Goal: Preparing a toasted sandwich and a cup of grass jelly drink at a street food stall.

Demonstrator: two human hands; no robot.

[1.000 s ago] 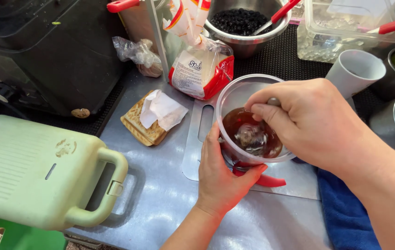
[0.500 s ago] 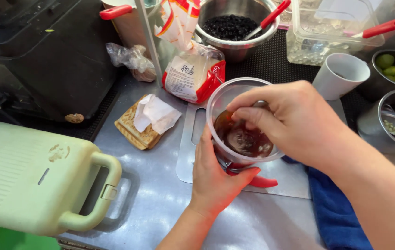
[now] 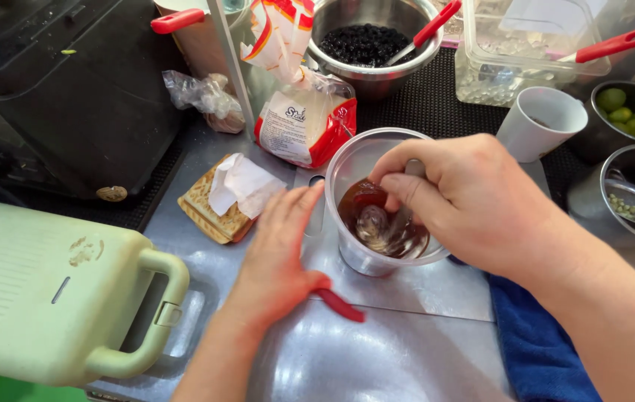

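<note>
One clear cup sat between two hands: right hand gripped one spoon inside; left hand lay open beside it.

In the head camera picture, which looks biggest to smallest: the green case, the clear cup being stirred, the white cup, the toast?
1. Green case, though nearest the camera.
2. Clear cup.
3. Toast and white cup: look alike, unranked.
</note>
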